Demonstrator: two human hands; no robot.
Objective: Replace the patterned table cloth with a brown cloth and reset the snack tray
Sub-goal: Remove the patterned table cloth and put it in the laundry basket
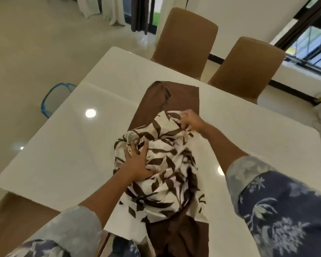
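A crumpled patterned cloth [163,175], white with dark brown leaves, lies bunched in the middle of the glossy white table [63,145]. Under it a plain brown cloth [156,101] runs as a strip across the table and hangs over the near edge. My left hand [137,164] presses on the left side of the patterned cloth with fingers spread and curled into the fabric. My right hand [190,120] pinches the cloth's far upper edge. No snack tray is in view.
Two brown upholstered chairs [185,41] [248,67] stand at the table's far side. A third brown chair [20,219] sits at the near left corner. A blue-rimmed basket [54,101] stands on the floor to the left. Windows and curtains line the far wall.
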